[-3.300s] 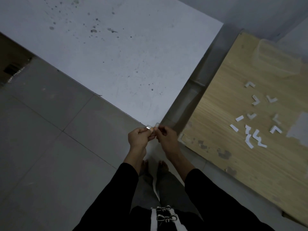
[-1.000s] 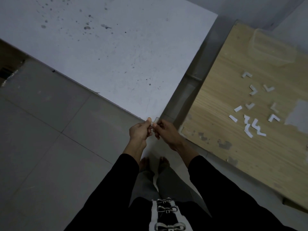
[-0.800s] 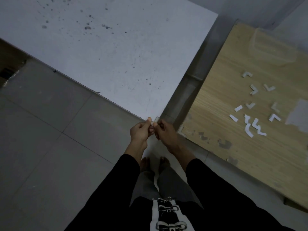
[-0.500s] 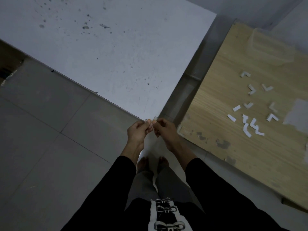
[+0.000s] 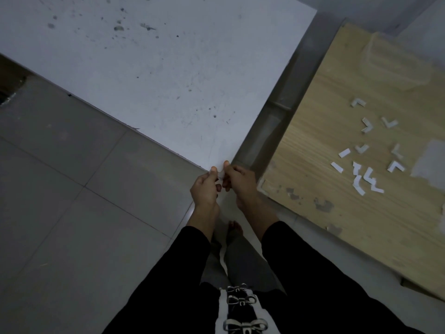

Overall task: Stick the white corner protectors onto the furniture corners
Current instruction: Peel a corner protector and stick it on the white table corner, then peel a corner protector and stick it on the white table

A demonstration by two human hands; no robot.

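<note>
Left grip (image 5: 204,189): thumb and forefinger tips pinched on a small pale corner protector (image 5: 220,175), other fingers curled under. Right grip (image 5: 240,183): pinches the same piece from the opposite side, fingertips nearly meeting those of the left. Piece mostly hidden between the fingers; shape not readable in the dim light.

Both grips sit right at the near corner of the white counter (image 5: 156,68). Cannot tell whether the protector touches the corner or is just off it.

White counter top: dark specks and smudges, densest toward the far left. Its edge runs diagonally across the grey tiled floor (image 5: 60,201).

To the right, across a narrow gap, a wooden counter (image 5: 325,213), wood grain, worn patches near its close edge. On it, well apart from the grips, a scatter of loose white protectors (image 5: 367,175): several L-shaped, a few straight strips, some overlapping in a small cluster. A pale patch (image 5: 431,162) lies just right of the scatter. Farther back, something clear and plastic (image 5: 397,63), outline faint.

Below the grips: black sleeves (image 5: 301,273), grey trouser legs, bare feet (image 5: 234,229) on the tile.
</note>
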